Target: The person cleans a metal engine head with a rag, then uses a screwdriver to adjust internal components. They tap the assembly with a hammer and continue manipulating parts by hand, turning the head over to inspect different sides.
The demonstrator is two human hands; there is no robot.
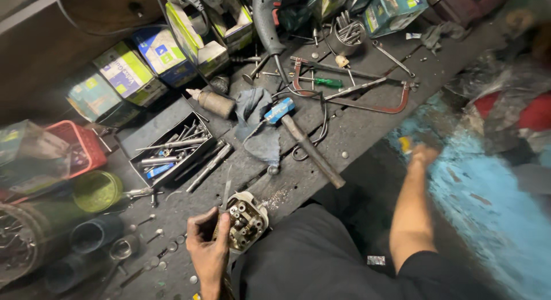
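one hand, the left hand (208,248), grips the engine cylinder head (245,221) at the bench edge (298,188), while the blurred right hand (423,155), grip unclear, reaches away, so the part might tip off.

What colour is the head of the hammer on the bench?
Blue; the hammer shows best in the head view.

A grimy metal engine part (247,221), a cylinder head by its look, sits at the near edge of the desk (367,128), close to the person's lap. It is pale grey under dark oil stains, blocky with rounded corners, and its upward face shows several round holes and short studs. It stands slightly tilted, its left side gripped by the left hand (208,248). The right hand's fingers (423,154), blurred, pinch something small and yellow (406,144) beyond the desk's right edge.
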